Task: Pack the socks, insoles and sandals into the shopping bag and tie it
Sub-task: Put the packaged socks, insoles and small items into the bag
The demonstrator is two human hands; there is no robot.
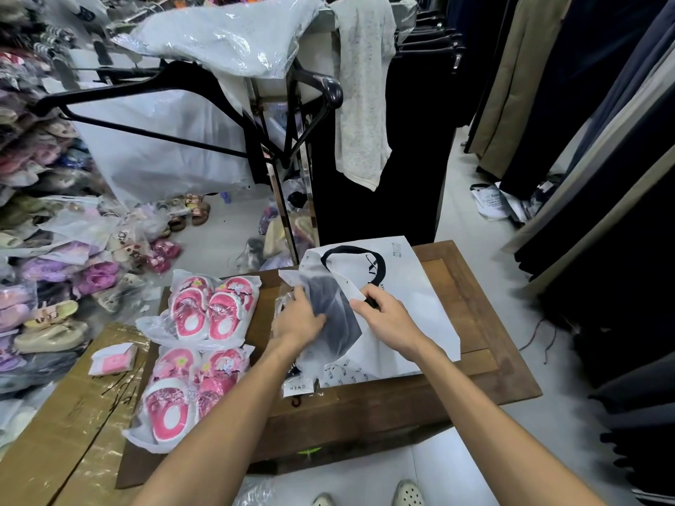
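Here, a wooden table (475, 363) carries nearly everything. Across its right half lies the white shopping bag (398, 297), flat, with a black handle loop and printed lettering, its far corner reaching past the table's far edge. On the left half, two clear-wrapped pairs of pink sandals sit one behind the other: the far pair (212, 308) near the far-left corner, the near pair (190, 392) overhanging the table's left edge onto a taped cardboard box (65, 432). At the bag's opening, toward the table's middle, is a dark packet in frosted plastic (334, 315) (socks or insoles, I cannot tell which), partly inside the bag. The left hand (299, 321) is closed on that packet's left side, fingers curled over it. The right hand (389, 319) pinches the bag's upper layer at its mouth, lifting the edge. A small white label reading OWEN (297, 388) lies by the near edge, under the bag's corner.
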